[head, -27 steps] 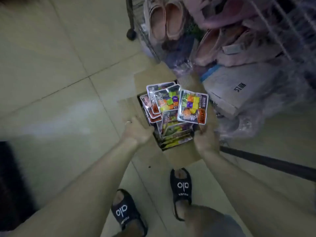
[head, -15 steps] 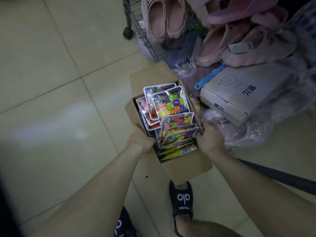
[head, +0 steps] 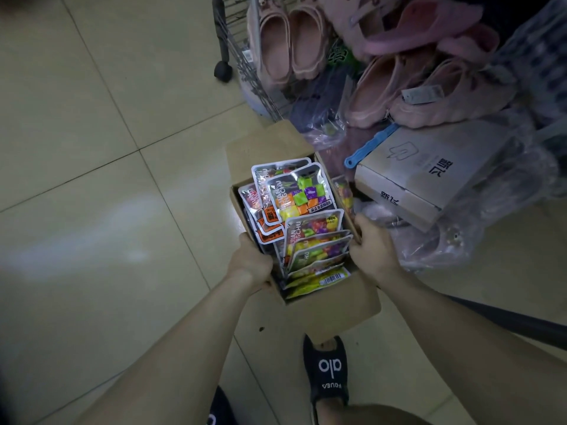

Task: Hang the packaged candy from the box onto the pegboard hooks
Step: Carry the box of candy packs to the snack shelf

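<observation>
A black slide sandal (head: 327,371) marked "alo" is standing on the tiled floor (head: 92,148) at the near edge of the view, just under the box's near flap. Above it, both forearms are reaching forward to the open cardboard box (head: 331,311). The left hand (head: 250,262) is gripping the box's left wall, fingers curling over the rim and hidden inside. The right hand (head: 372,246) is clamping the right wall, its fingers wrapping around the rim edge.

Inside the box, the candy packets (head: 310,237) are standing and leaning in overlapping rows, filling it from the near wall to the far one. The nearest packet is showing a barcode; the ones toward the far-left corner are showing orange labels, and a packet of green, purple and orange cubes is lying on top near the far wall.

Just beyond the right wall, a grey carton (head: 429,176) is resting on plastic-wrapped goods, with a blue strip (head: 369,147) lying at its far-left corner. Farther off, pink slippers (head: 288,41) are piling up beside a wire rack (head: 242,59) on a black caster.
</observation>
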{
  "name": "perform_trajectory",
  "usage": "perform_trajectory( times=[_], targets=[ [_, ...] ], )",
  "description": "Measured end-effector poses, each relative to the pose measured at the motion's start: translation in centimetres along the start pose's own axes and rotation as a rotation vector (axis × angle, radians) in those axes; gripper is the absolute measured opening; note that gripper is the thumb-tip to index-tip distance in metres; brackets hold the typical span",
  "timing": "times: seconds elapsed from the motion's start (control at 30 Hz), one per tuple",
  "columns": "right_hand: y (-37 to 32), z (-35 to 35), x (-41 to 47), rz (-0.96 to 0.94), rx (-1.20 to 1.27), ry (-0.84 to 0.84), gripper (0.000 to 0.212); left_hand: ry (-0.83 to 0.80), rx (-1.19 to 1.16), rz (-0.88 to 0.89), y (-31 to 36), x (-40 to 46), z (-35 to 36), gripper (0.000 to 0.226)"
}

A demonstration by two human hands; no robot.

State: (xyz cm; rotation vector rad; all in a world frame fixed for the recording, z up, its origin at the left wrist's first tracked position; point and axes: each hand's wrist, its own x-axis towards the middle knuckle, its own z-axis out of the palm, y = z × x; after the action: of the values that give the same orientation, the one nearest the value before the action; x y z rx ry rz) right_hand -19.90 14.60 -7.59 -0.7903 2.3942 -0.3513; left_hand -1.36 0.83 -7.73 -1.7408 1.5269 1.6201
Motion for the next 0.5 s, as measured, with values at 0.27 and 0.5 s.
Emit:
perform_trajectory(
  times=[0.27, 0.5],
  targets=[
    [-1.0, 0.8, 0.9, 0.026, 0.194, 0.105, 0.054, -0.029, -0.002, -0.010, -0.5, 0.2, -0.2, 0.044],
    [-0.6, -0.3, -0.7, -0.059, 0.149, 0.213, 0.029, -0.022, -0.040, -0.028, -0.5, 0.4, 0.1, 0.046]
  ],
)
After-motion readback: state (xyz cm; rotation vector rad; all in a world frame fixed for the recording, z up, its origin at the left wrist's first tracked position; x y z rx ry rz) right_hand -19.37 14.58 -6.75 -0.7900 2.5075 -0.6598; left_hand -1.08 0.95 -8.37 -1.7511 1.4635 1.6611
